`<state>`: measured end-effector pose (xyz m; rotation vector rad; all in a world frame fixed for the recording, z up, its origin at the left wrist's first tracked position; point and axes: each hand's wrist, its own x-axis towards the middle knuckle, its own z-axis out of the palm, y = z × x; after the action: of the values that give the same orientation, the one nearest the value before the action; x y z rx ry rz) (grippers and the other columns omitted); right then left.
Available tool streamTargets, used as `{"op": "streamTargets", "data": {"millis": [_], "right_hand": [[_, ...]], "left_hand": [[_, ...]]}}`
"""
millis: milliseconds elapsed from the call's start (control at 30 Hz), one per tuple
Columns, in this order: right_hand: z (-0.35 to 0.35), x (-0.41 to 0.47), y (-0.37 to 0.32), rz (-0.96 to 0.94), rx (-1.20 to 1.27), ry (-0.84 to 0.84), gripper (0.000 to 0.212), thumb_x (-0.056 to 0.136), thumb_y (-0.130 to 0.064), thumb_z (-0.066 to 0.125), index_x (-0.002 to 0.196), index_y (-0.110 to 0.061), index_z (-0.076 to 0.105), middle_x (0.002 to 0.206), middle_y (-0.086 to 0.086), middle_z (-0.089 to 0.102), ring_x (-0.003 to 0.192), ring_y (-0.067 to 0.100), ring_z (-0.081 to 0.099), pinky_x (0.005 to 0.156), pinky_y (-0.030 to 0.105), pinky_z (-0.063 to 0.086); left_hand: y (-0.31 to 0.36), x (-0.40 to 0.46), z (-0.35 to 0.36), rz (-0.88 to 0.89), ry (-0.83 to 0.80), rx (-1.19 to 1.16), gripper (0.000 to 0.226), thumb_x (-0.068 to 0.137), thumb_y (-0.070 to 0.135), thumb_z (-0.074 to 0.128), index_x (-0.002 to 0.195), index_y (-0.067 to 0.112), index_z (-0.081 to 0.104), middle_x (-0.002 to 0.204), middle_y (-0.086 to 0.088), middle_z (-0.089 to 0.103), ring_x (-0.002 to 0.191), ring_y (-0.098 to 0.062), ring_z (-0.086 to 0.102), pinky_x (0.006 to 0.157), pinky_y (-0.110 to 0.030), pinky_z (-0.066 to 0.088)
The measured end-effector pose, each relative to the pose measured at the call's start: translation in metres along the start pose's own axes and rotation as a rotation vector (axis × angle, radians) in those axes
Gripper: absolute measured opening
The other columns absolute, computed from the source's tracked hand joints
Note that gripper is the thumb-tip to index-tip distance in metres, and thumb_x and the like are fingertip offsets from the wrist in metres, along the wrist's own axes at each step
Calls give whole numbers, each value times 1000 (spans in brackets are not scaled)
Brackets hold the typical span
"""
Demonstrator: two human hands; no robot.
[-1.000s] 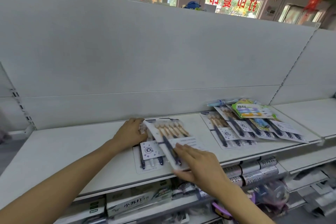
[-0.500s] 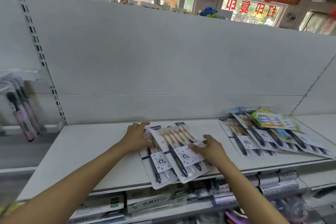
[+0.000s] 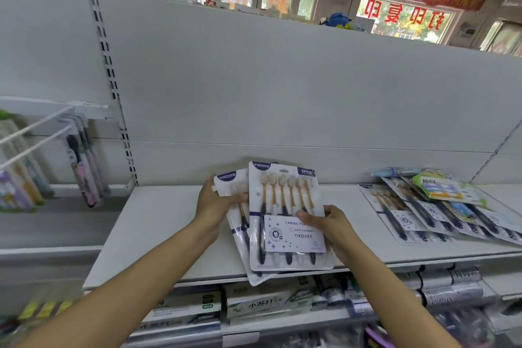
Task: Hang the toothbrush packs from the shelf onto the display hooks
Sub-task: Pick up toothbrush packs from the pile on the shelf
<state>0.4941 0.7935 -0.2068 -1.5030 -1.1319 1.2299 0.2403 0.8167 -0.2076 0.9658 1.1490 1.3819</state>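
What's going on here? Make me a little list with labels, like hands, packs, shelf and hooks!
left hand: grips the back clear plastic toothbrush pack
right hand: grips the front six-brush YIKOJIFE pack
packs: overlapping, raised off the white shelf
spare packs: pile lying on the shelf, right
white display hooks: far left, some packs hanging

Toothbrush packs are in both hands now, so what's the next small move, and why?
Probably carry them left toward the display hooks. The left hand and right hand hold two toothbrush packs above the shelf, and the hooks stand to the left.
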Motion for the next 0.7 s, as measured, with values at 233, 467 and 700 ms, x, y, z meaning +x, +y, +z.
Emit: {"op": "streamTargets", "data": {"millis": [233,467,700], "right_hand": [[52,-27,-5,-55,112,64,44,77,-15,84,112,-2,60,96,15,77,87,33,75,76,45,60],[113,-75,-17,-164,105,64,48,72,-17,87,113,-10,64,103,7,77,95,26,74,86,45,58],[165,-128,-24,-222,90,-62,37,80,-8,78,115,-14,65,103,8,77,93,27,75,79,39,59]], "left_hand": [[26,-31,-46,85,-231,81,40,86,3,72,119,23,61,105,2,75,95,-14,72,69,-27,56],[55,-51,-124,138,-178,102,26,85,13,75,109,20,69,100,5,77,92,-11,73,82,-32,57],[73,-72,-200,157,-191,197,28,81,15,78,108,17,72,101,1,77,96,-16,73,85,-32,56]]}}
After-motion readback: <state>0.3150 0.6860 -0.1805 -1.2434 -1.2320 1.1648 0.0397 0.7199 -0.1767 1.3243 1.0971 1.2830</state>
